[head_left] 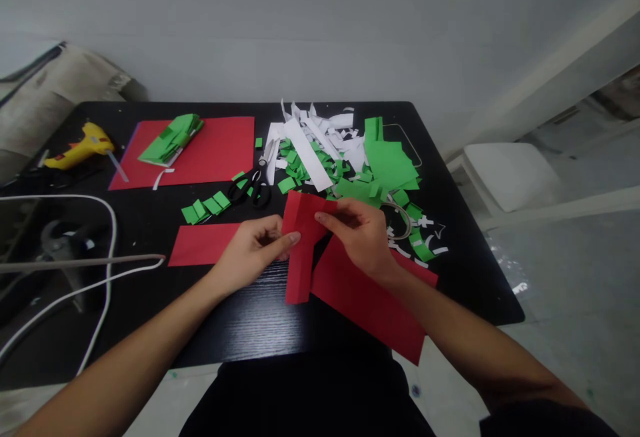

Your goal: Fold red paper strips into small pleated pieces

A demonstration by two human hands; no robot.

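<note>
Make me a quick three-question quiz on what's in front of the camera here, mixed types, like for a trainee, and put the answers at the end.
1. What do the left hand and the right hand both hold?

2. Which of these lies on the farthest red sheet?
A) the white cable
B) the green paper bundle
C) the tape roll

3. True or false: the scissors lie with their black handles nearer the camera than their blades.

Key:
1. A folded red paper piece.
2. B.
3. True.
</note>
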